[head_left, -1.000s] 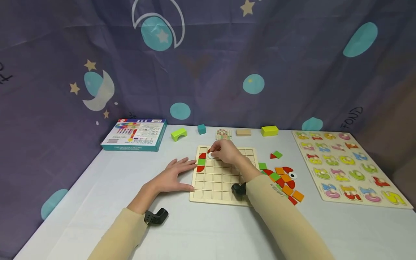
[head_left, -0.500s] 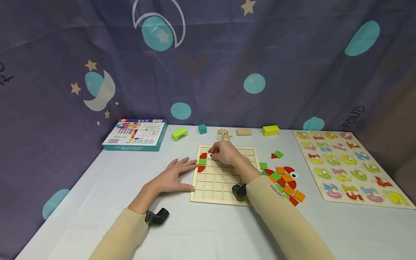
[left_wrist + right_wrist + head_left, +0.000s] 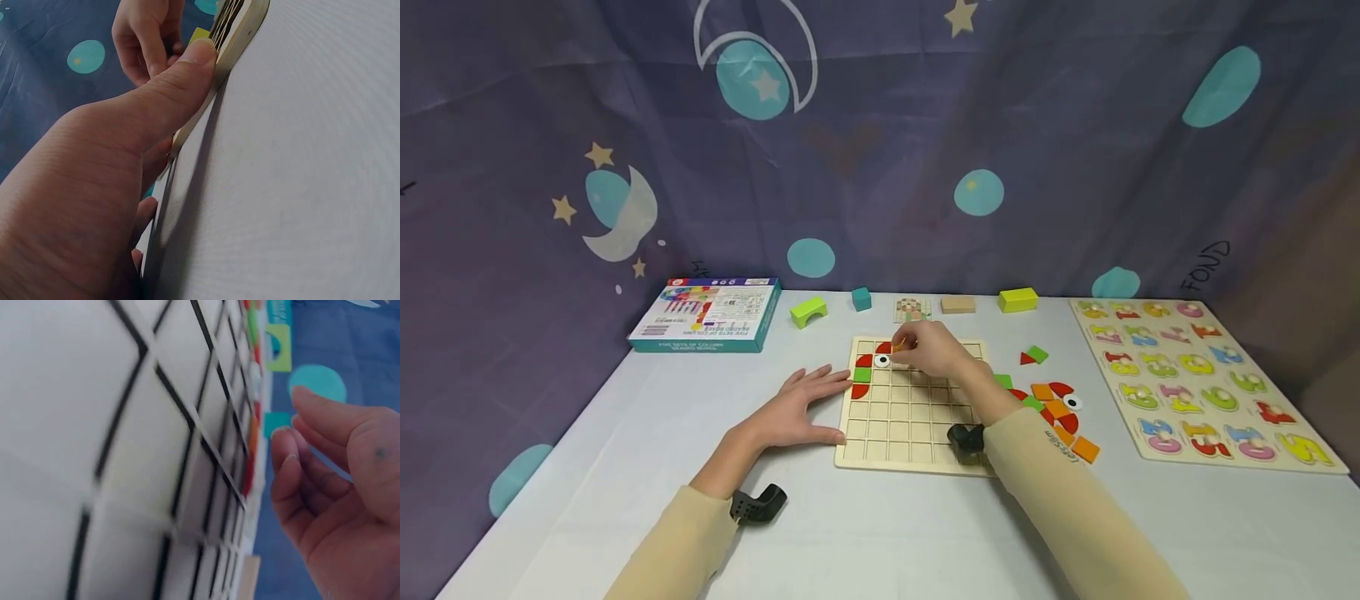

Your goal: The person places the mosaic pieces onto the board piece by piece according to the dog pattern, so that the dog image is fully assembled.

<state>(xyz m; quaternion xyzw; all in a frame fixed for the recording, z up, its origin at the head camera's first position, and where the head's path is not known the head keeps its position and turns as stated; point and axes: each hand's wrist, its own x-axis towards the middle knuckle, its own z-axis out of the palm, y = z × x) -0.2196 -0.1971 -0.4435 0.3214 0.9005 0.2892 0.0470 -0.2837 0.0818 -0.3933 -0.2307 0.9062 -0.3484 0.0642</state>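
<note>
A pale wooden grid board [image 3: 887,429] lies on the white table. My left hand [image 3: 801,408], fingers spread, rests along its left edge; in the left wrist view the thumb [image 3: 181,75] touches the rim. On the board's far left sit a green square tile [image 3: 862,375], red quarter-circle tiles [image 3: 861,391] and a white disc with a black eye dot [image 3: 882,361]. My right hand [image 3: 928,348] hovers just right of the disc. In the right wrist view its loosely bent fingers [image 3: 294,494] stand apart from the thumb, with nothing between them. An orange tile [image 3: 253,434] shows beyond the grid.
Loose coloured tiles [image 3: 1057,409] lie right of the board, partly behind the right sleeve. At the far right is a number puzzle board [image 3: 1180,400]. Behind stand a picture card [image 3: 912,310], a green arch block [image 3: 808,312], a yellow block [image 3: 1018,300] and a box [image 3: 700,321].
My right hand has let go of the eye disc and drawn slightly right, leaving the disc in full view on the board. The left hand keeps its place.
</note>
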